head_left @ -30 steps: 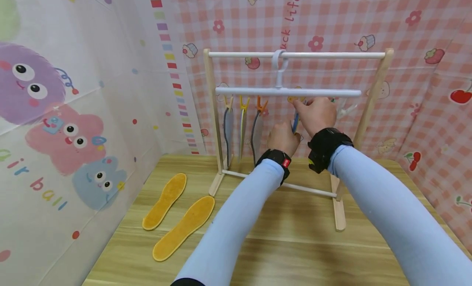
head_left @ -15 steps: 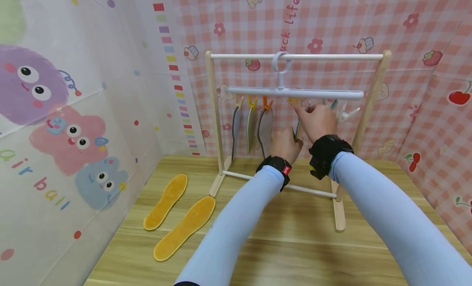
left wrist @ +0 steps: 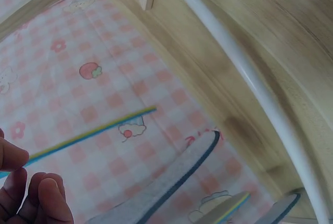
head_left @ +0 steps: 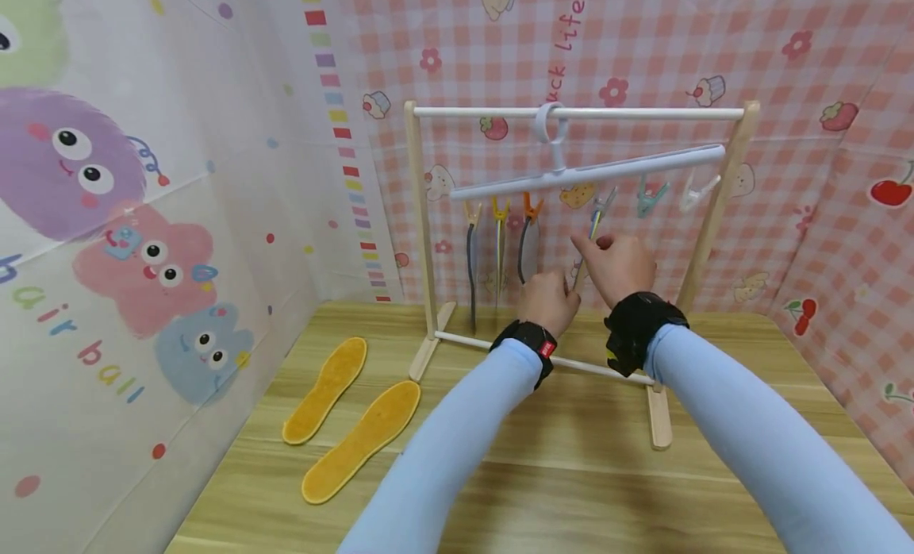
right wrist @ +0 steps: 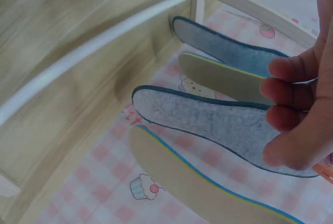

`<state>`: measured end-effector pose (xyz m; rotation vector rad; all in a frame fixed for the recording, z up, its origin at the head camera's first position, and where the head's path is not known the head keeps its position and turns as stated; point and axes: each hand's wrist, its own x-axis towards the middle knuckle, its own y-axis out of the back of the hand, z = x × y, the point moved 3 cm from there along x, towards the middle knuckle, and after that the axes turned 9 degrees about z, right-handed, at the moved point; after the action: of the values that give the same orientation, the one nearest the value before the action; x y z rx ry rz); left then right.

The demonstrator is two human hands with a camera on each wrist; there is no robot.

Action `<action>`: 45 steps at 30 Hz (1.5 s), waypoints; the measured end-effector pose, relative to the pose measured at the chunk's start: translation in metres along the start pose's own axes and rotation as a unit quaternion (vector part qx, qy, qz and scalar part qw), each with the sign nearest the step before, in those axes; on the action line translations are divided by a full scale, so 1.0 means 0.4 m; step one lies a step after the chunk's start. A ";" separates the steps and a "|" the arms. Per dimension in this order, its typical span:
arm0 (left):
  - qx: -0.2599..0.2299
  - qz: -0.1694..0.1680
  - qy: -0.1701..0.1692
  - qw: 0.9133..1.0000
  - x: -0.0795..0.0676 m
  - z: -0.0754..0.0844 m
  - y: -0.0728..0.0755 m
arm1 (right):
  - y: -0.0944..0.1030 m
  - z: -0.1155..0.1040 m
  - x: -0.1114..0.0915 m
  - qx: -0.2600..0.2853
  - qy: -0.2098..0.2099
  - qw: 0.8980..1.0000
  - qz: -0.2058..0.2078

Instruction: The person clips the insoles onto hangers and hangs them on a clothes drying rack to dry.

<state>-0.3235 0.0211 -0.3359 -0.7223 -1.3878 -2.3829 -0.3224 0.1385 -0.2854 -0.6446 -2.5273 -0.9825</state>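
In the head view, an insole (head_left: 594, 227) with a blue and yellow edge hangs from a grey clip (head_left: 604, 198) under a pale blue hanger (head_left: 593, 173). My left hand (head_left: 548, 302) pinches this insole's edge between thumb and finger, as the left wrist view shows. Close beside its upper part is my right hand (head_left: 623, 264), fingers loosely bent; the right wrist view shows nothing between them. Left of it hang a grey insole (right wrist: 192, 122), a beige insole (right wrist: 223, 78) and another grey insole (right wrist: 223, 44), each from its own clip. The hanger tilts, right end higher.
Two orange insoles (head_left: 362, 441) lie on the wooden table (head_left: 543, 482) at the left. A wooden rack (head_left: 421, 221) with white rods carries the hanger. At the hanger's right, a teal clip (head_left: 650, 197) and a white clip (head_left: 698, 193) hang with nothing in them.
My right hand has come down from the grey clip, and my left hand has lowered slightly. The hanger has gone from nearly level to tilted, its right end up. The grey clip now shows.
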 end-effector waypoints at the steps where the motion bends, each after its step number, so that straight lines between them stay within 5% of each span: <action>1: 0.001 0.002 -0.002 1.000 -0.002 -0.002 0.000 | 0.000 0.004 -0.002 0.001 -0.004 1.000 -0.003; 14: -0.013 -0.025 0.017 0.999 -0.021 -0.038 -0.002 | 0.009 0.045 -0.030 0.001 -0.017 0.999 -0.029; 22: -0.015 -0.013 0.009 1.000 -0.034 -0.081 -0.002 | 0.006 0.078 -0.054 -0.019 -0.015 0.999 -0.048; 31: -0.017 -0.017 0.011 1.000 -0.056 -0.126 0.023 | -0.006 0.110 -0.093 -0.033 0.035 0.997 -0.063; 45: -0.029 -0.038 0.020 0.999 -0.089 -0.204 0.024 | -0.021 0.152 -0.159 -0.069 0.013 0.986 -0.152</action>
<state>-0.3118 -0.0546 -0.3822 -0.6441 -1.3576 -2.4919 -0.2836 0.1575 -0.3625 -0.2815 -2.6014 -1.2677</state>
